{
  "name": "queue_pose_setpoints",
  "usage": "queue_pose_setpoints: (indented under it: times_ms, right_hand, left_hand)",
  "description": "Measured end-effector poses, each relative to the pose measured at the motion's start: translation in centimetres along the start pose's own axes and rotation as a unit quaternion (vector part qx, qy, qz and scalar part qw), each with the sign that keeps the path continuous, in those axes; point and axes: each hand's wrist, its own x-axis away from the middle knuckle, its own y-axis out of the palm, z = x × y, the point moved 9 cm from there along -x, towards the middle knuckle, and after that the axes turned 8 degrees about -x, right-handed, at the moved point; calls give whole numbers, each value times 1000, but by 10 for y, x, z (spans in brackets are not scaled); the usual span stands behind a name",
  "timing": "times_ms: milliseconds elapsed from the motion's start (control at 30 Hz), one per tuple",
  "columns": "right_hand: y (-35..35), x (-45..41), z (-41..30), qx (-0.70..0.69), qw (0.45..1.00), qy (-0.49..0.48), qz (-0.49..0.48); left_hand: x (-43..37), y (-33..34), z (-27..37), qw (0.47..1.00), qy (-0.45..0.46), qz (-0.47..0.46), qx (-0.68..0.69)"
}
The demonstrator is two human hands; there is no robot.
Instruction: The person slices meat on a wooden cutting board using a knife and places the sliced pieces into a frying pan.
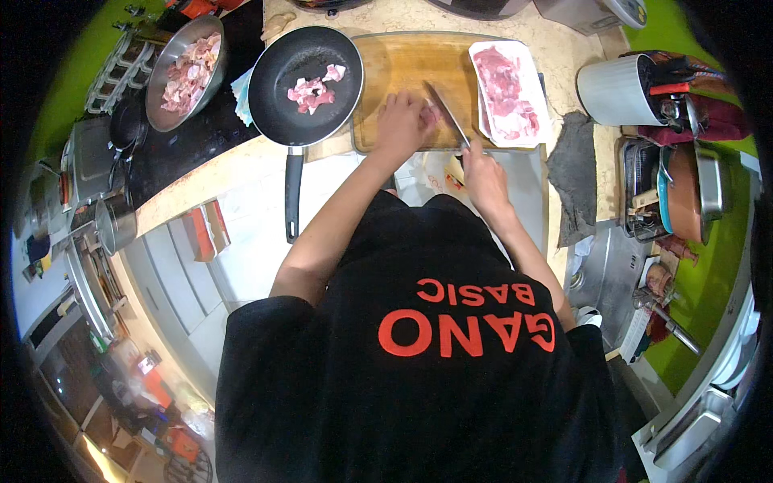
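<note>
On a wooden cutting board [416, 60], my left hand [406, 121] presses down on a small piece of raw meat [432, 113], partly hidden by the fingers. My right hand [483, 175] grips a kitchen knife [448, 115] by its handle, the blade slanting up and left just beside the meat. To the right of the blade, a white foam tray [542, 121] of raw meat slices [499, 75] rests on the board. Left of the board sits a black frying pan [290, 54] with several cut meat pieces [311, 93] in it; its handle points towards me.
A metal bowl [156, 99] of raw meat pieces stands on the black cooktop [181, 145] at left. A grey cloth [572, 181] hangs over the counter's right edge, near a white utensil container [610, 90] and a dish rack [637, 187]. The sink [610, 284] lies at lower right.
</note>
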Motion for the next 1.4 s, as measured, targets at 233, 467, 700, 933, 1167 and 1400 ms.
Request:
queue_pose_setpoints:
  times_ms: [233, 467, 700, 933, 1167, 1400]
  right_hand:
    - [11, -3, 1, -22, 999, -39, -5]
    - [-24, 5, -7, -148, 985, -36, 78]
    - [-44, 21, 6, -197, 974, -46, 102]
    - [-2, 6, 1, -93, 994, -52, 29]
    - [29, -8, 1, 43, 996, -69, -46]
    - [31, -8, -7, 22, 996, -73, -45]
  left_hand:
    - [10, 20, -12, 974, -132, -78, 166]
    - [-5, 14, -30, 974, -145, 35, 171]
    - [-21, 11, -4, 998, -66, 5, 7]
    - [2, 17, -25, 955, -142, -44, 256]
    - [11, 21, -36, 970, -145, -82, 175]
    - [22, 7, -26, 963, -121, -94, 220]
